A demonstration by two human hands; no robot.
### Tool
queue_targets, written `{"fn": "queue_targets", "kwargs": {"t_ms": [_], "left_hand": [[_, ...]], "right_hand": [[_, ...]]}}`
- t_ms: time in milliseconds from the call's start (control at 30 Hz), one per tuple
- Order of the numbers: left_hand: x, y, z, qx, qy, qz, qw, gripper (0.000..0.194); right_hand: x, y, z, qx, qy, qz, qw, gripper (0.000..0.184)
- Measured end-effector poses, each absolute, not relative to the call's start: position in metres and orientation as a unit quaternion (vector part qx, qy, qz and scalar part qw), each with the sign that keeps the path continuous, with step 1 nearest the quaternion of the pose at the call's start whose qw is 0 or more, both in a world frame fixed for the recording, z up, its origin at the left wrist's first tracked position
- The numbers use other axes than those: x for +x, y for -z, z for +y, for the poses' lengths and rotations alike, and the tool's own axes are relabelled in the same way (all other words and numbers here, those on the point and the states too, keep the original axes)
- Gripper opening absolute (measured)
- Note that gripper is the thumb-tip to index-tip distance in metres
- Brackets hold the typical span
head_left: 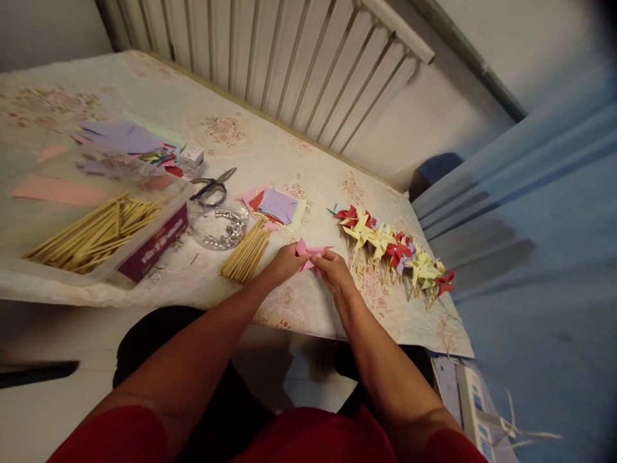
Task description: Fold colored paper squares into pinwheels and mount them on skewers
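Between my two hands is a pink paper pinwheel (313, 251) with its blades folded up, held above the front part of the table. My left hand (286, 262) pinches its left side, and my right hand (333, 267) grips its right side with thumb and fingers. To the left of my left hand lies a bundle of thin wooden sticks (247, 251). Just behind the sticks sits a stack of cut paper squares (278, 207), lilac on top. Right of my right hand, a row of finished pinwheels (380, 241) in yellow, red and lilac lies on the cloth.
A clear round dish (219, 228) holds small shiny pieces. Behind it rest dark-handled scissors (212, 188). A plastic box (144, 257) of sticks stands at left, with more coloured paper (120, 138) and small white boxes (191, 157) beyond. A blue curtain (525, 244) hangs at right, near a power strip (477, 402).
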State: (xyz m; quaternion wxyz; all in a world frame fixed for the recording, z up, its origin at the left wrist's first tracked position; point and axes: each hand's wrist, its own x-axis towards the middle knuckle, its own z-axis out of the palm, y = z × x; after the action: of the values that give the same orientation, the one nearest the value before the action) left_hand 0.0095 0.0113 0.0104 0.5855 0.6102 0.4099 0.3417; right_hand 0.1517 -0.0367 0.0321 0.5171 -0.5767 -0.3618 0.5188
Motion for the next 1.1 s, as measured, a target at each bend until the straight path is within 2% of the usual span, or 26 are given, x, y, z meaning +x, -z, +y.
{"fn": "queue_targets", "kwargs": {"t_ms": [467, 767, 933, 1100], "left_hand": [[0.008, -0.013, 0.012, 0.628, -0.338, 0.42, 0.561, 0.024], [0.007, -0.019, 0.009, 0.636, -0.332, 0.427, 0.55, 0.017], [0.009, -0.013, 0.009, 0.597, -0.345, 0.381, 0.616, 0.02], [0.006, -0.012, 0.009, 0.557, -0.33, 0.324, 0.689, 0.015]], "right_hand": [[0.153, -0.031, -0.036, -0.601, -0.507, -0.374, 0.491, 0.029], [0.152, -0.031, -0.037, -0.622, -0.496, -0.373, 0.477, 0.035], [0.153, -0.031, -0.038, -0.619, -0.498, -0.374, 0.479, 0.035], [0.154, -0.03, -0.04, -0.631, -0.49, -0.373, 0.472, 0.036]]}}
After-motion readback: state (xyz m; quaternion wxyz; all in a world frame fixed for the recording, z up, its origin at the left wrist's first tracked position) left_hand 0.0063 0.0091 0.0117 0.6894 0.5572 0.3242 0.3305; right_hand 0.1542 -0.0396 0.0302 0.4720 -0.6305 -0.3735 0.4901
